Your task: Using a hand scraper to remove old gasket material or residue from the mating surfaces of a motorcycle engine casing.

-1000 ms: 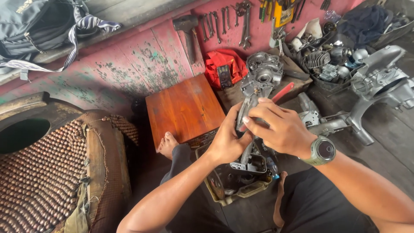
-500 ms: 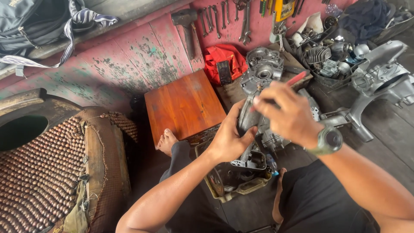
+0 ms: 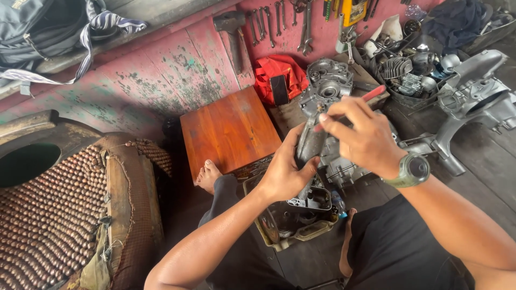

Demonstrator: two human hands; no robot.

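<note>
My left hand (image 3: 286, 172) grips a grey metal engine part (image 3: 309, 140) and holds it upright over my lap. My right hand (image 3: 361, 134), with a green watch at its wrist, pinches a thin red-handled tool (image 3: 372, 94) whose working end meets the top of that part. Just behind sits a larger grey engine casing (image 3: 327, 83) with round openings. Below my hands lies a dirty tray (image 3: 293, 220) that holds small parts.
A wooden stool (image 3: 228, 131) stands at my left foot. Wrenches and a hammer (image 3: 231, 32) lean on the red wall. A red cloth (image 3: 279, 72), a basket of engine parts (image 3: 411, 75) and a silver frame piece (image 3: 473, 91) lie right. A beaded seat (image 3: 48, 215) sits left.
My right hand has lifted off the engine part and drawn back right, and the red-handled tool shows in its fingers. The left hand keeps its hold.
</note>
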